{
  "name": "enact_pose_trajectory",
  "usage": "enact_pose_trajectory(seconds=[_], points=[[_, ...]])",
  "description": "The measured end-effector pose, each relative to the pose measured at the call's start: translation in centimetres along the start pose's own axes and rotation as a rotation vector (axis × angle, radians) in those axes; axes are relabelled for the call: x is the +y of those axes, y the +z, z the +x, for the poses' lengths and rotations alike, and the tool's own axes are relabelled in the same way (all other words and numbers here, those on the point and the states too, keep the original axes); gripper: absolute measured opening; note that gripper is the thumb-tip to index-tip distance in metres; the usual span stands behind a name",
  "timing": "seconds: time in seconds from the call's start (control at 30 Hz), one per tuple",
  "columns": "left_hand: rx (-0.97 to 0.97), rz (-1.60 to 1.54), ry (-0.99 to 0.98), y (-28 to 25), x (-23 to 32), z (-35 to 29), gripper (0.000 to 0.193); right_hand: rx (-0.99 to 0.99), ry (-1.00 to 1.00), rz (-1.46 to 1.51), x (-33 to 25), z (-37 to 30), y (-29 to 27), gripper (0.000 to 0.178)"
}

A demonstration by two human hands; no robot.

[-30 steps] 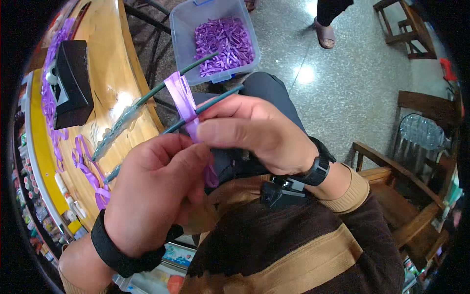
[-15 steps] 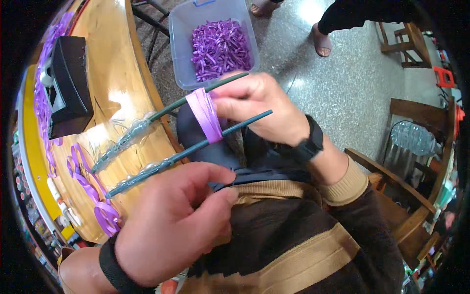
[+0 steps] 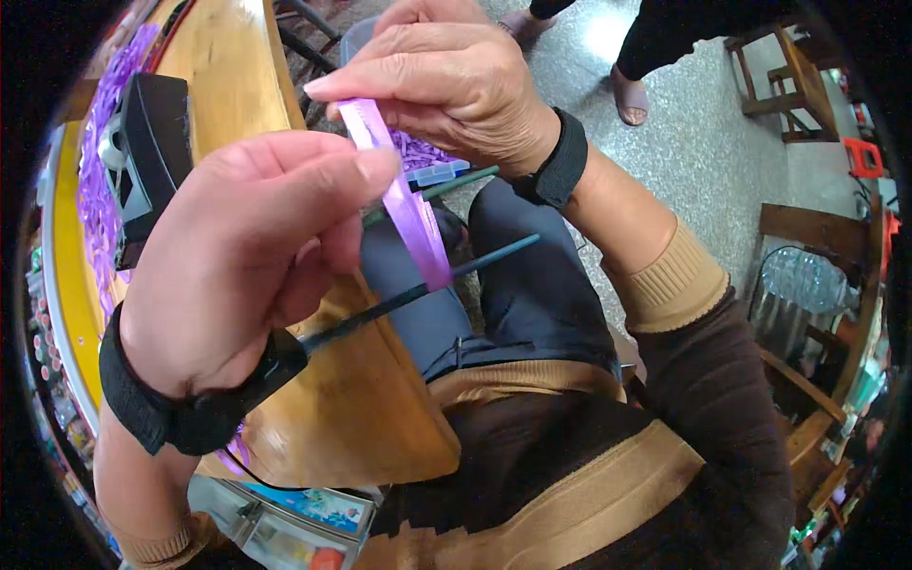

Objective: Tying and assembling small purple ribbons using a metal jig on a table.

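Observation:
My right hand (image 3: 446, 85) is raised at the top centre and pinches the upper end of a purple ribbon (image 3: 410, 217). The ribbon hangs down and wraps onto a thin dark green stick (image 3: 494, 249) that slants over my lap. A second green stick (image 3: 458, 182) lies just above it, partly hidden by my right hand. My left hand (image 3: 256, 256) fills the left side, fingers curled, with its fingertips against the ribbon's middle. The lower stick's near end disappears behind my left wrist. Both wrists wear black bands.
A wooden table (image 3: 351, 418) curves along the left, bearing a black box (image 3: 152, 152) and several purple pieces (image 3: 95, 190). A clear bin of purple pieces (image 3: 418, 152) is mostly hidden behind my right hand. Another person's feet (image 3: 632, 90) stand beyond; wooden chairs (image 3: 788, 85) are at right.
Both hands have risen toward the camera. My left hand came up from my lap to the ribbon, and the ribbon is now pulled out straight from the stick.

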State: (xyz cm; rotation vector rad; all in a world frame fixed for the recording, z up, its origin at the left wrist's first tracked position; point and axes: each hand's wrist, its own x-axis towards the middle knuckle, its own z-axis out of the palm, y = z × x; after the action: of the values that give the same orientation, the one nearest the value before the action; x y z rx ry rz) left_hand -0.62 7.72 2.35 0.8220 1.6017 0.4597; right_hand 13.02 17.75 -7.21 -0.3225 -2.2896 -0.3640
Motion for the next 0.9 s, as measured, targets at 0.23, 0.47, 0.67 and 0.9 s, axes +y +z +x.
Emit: enact_pose_trajectory(seconds=[0.23, 0.47, 0.67, 0.9], points=[[0.018, -0.042, -0.008, -0.1, 0.1, 0.1, 0.016, -0.014, -0.065, -0.083, 0.5, 0.6, -0.1, 0.024], [0.186, 0.360, 0.120, 0.3, 0.5, -0.6, 0.020, 0.456, 0.195, 0.641, -0.3, 0.4, 1.9, 0.025], [0.169, 0.288, 0.146, 0.6, 0.7, -0.9, 0.021, 0.477, 0.200, 0.631, -0.6, 0.2, 2.0, 0.026], [0.152, 0.251, 0.169, 0.9, 0.4, -0.1, 0.023, 0.453, 0.209, 0.608, -0.7, -0.3, 2.6, 0.025]])
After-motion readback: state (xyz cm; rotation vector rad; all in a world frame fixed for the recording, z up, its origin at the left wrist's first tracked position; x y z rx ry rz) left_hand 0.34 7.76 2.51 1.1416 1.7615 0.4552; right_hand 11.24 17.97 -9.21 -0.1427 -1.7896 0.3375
